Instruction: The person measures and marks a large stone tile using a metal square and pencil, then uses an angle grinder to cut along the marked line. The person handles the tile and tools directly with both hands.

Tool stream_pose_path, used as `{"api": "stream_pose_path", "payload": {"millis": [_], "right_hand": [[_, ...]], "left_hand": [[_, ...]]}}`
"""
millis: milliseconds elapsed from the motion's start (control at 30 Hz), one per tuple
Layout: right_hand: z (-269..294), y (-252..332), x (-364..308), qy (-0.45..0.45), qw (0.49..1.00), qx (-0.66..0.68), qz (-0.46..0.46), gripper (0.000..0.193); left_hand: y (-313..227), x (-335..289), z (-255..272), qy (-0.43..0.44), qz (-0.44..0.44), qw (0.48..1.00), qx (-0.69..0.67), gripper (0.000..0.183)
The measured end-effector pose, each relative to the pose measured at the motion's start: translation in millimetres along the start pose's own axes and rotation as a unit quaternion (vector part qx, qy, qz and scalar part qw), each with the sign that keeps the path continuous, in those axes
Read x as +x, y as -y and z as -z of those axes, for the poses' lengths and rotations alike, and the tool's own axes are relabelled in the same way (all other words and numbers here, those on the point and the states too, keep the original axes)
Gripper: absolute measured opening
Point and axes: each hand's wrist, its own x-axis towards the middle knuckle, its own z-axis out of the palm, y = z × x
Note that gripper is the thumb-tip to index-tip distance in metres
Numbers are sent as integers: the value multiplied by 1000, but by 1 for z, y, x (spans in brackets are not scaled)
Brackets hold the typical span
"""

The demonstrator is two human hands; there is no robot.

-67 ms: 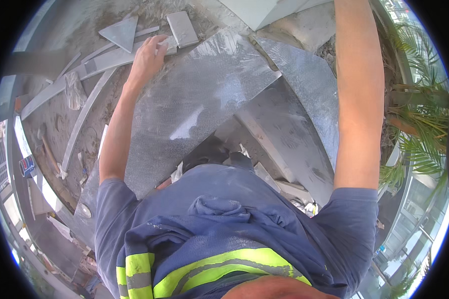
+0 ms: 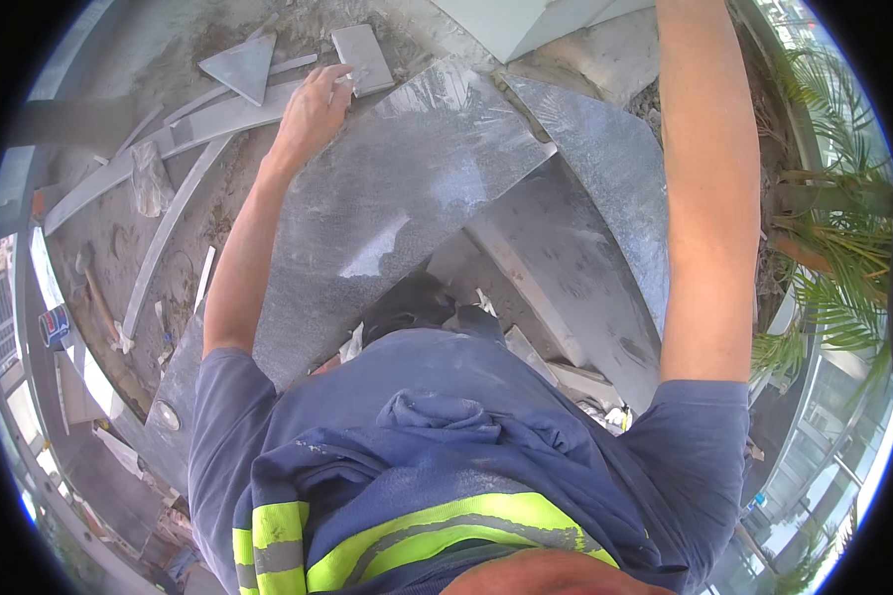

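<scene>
My left hand (image 2: 315, 111) is over the far left edge of a large grey stone slab (image 2: 397, 178). Its fingers are curled toward the thumb, and a small whitish bit shows between them that I cannot make out. Just beyond the fingertips lies a rectangular grey tile offcut (image 2: 363, 56). A triangular stone offcut (image 2: 241, 67) rests to the left of it, by a long narrow stone strip (image 2: 193, 127). My right forearm (image 2: 709, 198) reaches up past the top edge of the picture, so my right hand is out of sight.
A pale block (image 2: 511, 25) stands at the far middle. Another grey slab (image 2: 605, 159) and a dark sloping panel (image 2: 566, 238) lie to the right. Palm fronds (image 2: 843, 258) edge the right side. A crumpled plastic bag (image 2: 150, 178) and a hammer-like tool (image 2: 97, 293) lie on the dirt at left.
My left hand has shifted a little to the right, toward the rectangular offcut. My right forearm has moved slightly left.
</scene>
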Motion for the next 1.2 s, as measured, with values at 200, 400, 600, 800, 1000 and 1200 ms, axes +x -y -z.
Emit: {"api": "stream_pose_path", "payload": {"millis": [200, 400, 600, 800, 1000, 1200], "right_hand": [[5, -15, -2, 12, 1000, 27, -5, 70], [-3, -29, -1, 18, 998, 58, 1, 68], [-13, -30, 1, 23, 996, 82, 18, 66], [-12, -42, 1, 27, 996, 82, 26, 64], [-19, -32, 7, 31, 995, 87, 38, 62], [-23, -41, 4, 35, 996, 77, 36, 60]], "left_hand": [[-91, 35, -110, -39, -57, 980, 188, 67], [-178, -51, -161, 103, -142, 963, 204, 76], [-215, -127, -146, 227, -215, 948, 57, 70], [-114, -90, -86, 135, -97, 951, 261, 71], [-86, -4, -80, -54, 43, 956, 286, 81], [-133, 0, -141, 208, -278, 900, 264, 65]]}}
